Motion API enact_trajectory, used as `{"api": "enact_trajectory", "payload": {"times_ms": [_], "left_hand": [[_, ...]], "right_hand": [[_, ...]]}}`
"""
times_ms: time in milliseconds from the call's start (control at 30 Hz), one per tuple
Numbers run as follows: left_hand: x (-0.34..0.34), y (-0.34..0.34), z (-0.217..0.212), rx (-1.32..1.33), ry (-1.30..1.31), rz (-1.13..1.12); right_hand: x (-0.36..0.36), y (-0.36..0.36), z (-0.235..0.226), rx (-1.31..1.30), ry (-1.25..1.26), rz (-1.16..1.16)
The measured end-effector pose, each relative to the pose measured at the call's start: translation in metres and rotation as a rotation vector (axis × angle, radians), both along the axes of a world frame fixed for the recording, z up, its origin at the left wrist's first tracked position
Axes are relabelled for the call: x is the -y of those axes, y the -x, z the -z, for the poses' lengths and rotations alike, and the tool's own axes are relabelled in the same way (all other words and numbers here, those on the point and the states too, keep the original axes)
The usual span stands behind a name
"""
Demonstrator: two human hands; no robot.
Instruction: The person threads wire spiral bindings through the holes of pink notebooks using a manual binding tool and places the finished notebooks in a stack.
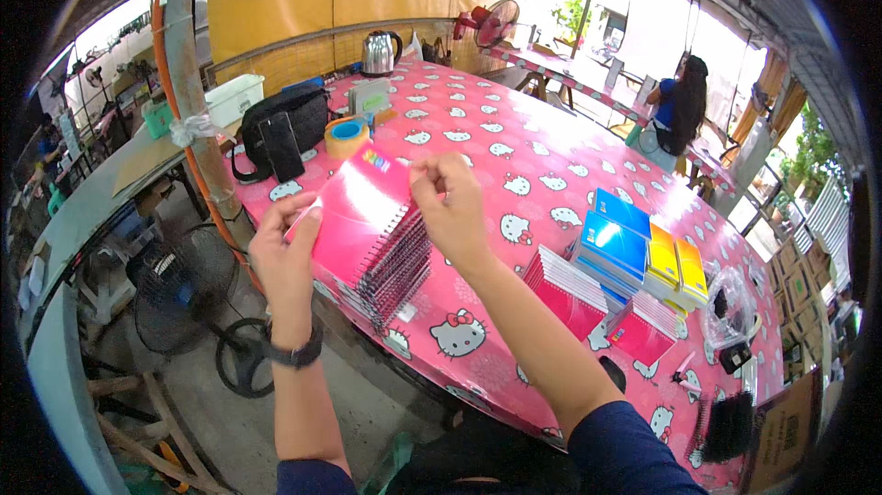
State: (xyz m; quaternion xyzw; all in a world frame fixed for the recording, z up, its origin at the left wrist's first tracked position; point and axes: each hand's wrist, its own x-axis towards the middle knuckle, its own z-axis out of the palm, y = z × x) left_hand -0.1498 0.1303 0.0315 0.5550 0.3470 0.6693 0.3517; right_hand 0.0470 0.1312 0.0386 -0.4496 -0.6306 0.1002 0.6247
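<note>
The left hand [287, 252] clamps the near edge of a stack of pink spiral notebooks [372, 229], thumb on the glossy top cover, fingers curled beneath. The right hand [452, 206] pinches the far upper corner of that top cover, thumb and forefinger pressed together on it. The stack sits tilted between the two hands, its lower end resting on the table [514, 151] just under the fingers, with the black wire coils fanned out below the right palm.

As I judge it, the slick covers could slide over one another and the lower books spill off the table edge beside the left wrist, since only the top is gripped; the wire coils could also snag each other.

Beyond the right fingers lie flat stacks of red notebooks [565, 286], then blue notebooks [614, 238] and yellow notebooks [675, 265], all card-covered and rectangular. Past the left fingers sit a roll of tape [347, 135], a black bag [280, 118] and, farthest, a shiny steel kettle [378, 52] on the pink printed vinyl cloth.
</note>
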Motion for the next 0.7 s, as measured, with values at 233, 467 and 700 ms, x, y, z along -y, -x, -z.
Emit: {"api": "enact_trajectory", "payload": {"times_ms": [233, 467, 700], "left_hand": [[-0.048, -0.018, 0.041, -0.065, -0.077, -0.084], [-0.056, -0.023, 0.049, 0.228, 0.082, 0.072], [-0.048, -0.036, 0.055, 0.282, -0.077, 0.022]], "right_hand": [[-0.045, 0.004, 0.051, -0.268, -0.057, 0.005], [-0.057, 0.013, 0.059, -0.372, -0.059, 0.101], [-0.051, 0.012, 0.065, -0.335, -0.024, 0.045]]}}
